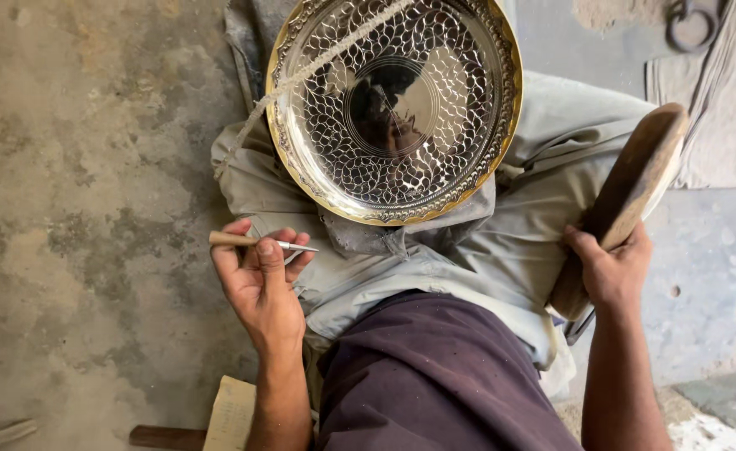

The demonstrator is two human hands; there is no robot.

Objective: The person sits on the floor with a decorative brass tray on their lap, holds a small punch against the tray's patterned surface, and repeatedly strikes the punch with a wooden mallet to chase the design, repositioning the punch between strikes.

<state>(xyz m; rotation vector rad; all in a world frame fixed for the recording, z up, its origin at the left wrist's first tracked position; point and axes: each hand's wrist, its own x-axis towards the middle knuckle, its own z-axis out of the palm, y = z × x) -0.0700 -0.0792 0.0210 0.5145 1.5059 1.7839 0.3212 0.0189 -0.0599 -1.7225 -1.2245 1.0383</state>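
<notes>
1. Brass gleams at the centre of the scene: a round engraved tray (394, 108), its face cut with a leaf-like lattice and its rim gilded, rests tilted against the lap of a person seated on the floor, seen from the head camera looking straight down.
2. A twisted cord (301, 77) runs across the upper left of the tray and down over the pale grey trousers (485, 242) beneath it.
3. The left hand (259, 280) is held just below and left of the tray, clear of its rim. Its fingers (289, 242) are curled together around a small engraving tool (259, 242), pinching it with the thumb; the wooden handle juts left and the metal tip points right.
4. The right hand (610, 271) is well apart from the tray, on the far side of the knee. Its fingers are wrapped around the lower end of a flat wooden mallet (627, 196), which slants up and to the right; the thumb lies along the near edge.
5. A dark purple garment (435, 376) covers the torso at the bottom of the view.
6. Stained concrete floor (84, 209) fills the left side, with a strip of wood (166, 436) and a scrap of paper (230, 413) lying near the left forearm.
7. A metal ring (692, 25) lies at the top right beside a folded grey cloth (731, 108).
</notes>
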